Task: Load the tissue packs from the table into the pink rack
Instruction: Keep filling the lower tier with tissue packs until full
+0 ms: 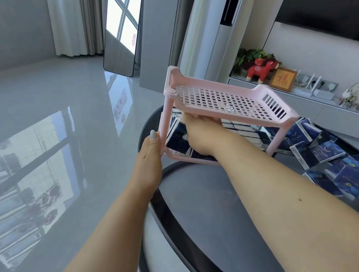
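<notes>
Two-tier pink plastic lattice rack [226,103] on the round black table [222,197]. Left hand [150,154] grips its near post; right hand [197,134] pushes a dark-blue tissue pack [177,135] onto the lower shelf, finger grip hidden. Best slide it flush against packs already inside; loose tissue packs [327,155] lie right of the rack.

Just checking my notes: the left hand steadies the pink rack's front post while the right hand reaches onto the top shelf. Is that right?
Not quite. In the head view the right hand reaches into the lower shelf, under the top shelf, among the tissue packs there. The left hand does steady the pink rack at its front post.
</notes>
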{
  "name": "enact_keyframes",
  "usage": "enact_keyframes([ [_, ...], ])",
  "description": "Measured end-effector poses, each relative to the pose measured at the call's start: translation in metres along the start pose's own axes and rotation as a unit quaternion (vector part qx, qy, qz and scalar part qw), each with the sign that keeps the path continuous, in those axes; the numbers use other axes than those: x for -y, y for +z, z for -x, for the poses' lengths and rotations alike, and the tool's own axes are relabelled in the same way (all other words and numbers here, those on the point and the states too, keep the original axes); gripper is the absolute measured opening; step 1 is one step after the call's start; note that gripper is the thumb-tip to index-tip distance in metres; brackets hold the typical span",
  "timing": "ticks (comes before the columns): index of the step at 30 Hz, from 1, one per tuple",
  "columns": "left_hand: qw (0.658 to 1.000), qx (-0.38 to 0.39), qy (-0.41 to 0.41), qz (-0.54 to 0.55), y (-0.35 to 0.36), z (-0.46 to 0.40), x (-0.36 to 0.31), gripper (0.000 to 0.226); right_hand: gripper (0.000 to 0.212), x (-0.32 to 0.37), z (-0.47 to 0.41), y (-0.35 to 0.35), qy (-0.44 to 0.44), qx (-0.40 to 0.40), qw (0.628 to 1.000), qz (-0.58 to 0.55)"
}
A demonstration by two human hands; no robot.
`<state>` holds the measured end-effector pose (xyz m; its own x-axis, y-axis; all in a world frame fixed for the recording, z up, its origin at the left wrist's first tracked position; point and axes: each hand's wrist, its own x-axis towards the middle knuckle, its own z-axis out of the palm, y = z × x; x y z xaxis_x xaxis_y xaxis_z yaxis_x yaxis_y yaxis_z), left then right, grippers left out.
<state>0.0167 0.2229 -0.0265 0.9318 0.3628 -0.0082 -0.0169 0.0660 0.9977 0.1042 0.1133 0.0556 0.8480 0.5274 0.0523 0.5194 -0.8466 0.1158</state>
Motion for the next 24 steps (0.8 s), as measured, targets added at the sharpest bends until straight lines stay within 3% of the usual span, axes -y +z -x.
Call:
enact_keyframes([
  [12, 1.000, -0.004, 0.020, -0.010, 0.001, 0.001, -0.002, 0.046, 0.040, 0.012, 0.003, 0.012, -0.021, -0.120, 0.991, 0.055],
  [17, 1.000, -0.005, 0.024, -0.006, 0.001, 0.000, -0.001, 0.045, 0.023, 0.013, 0.001, 0.017, -0.030, -0.133, 0.989, 0.065],
  [24, 0.999, -0.001, 0.033, -0.019, 0.001, 0.001, 0.001, 0.043, 0.047, 0.011, 0.002, 0.018, -0.006, -0.120, 0.992, 0.036],
])
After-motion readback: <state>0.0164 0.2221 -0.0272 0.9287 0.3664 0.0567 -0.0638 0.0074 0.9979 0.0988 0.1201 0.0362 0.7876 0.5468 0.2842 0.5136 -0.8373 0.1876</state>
